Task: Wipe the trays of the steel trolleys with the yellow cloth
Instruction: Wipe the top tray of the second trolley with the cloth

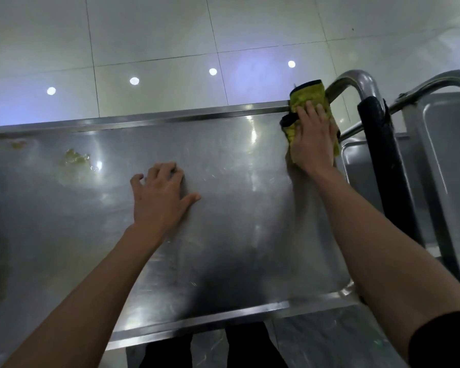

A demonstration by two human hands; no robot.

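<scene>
Two bare arms reach out from the bottom of the view, over the near rim of a big steel tray (pixel 197 261). The left hand (pixel 161 197) lies on the middle of the tray with its fingers spread and a little bent. It holds nothing and seems to steady the trolley. The right hand (pixel 312 140) is at the far right corner. Its fingers are straight and press down on the yellow cloth (pixel 307 102), which sticks out past the fingertips and touches the far rim, near the bent steel handle (pixel 356 83).

A yellowish messy spot (pixel 75 159) sits on the tray, well to the left of the cloth and past the left hand. Another small smear may lie further left by the rim, but it is too blurry to be sure. The tray runs long from left to right, so the cloth hand would likely need to sweep left along it to reach the mess. A second trolley (pixel 441 160) stands just beside, on the right.
</scene>
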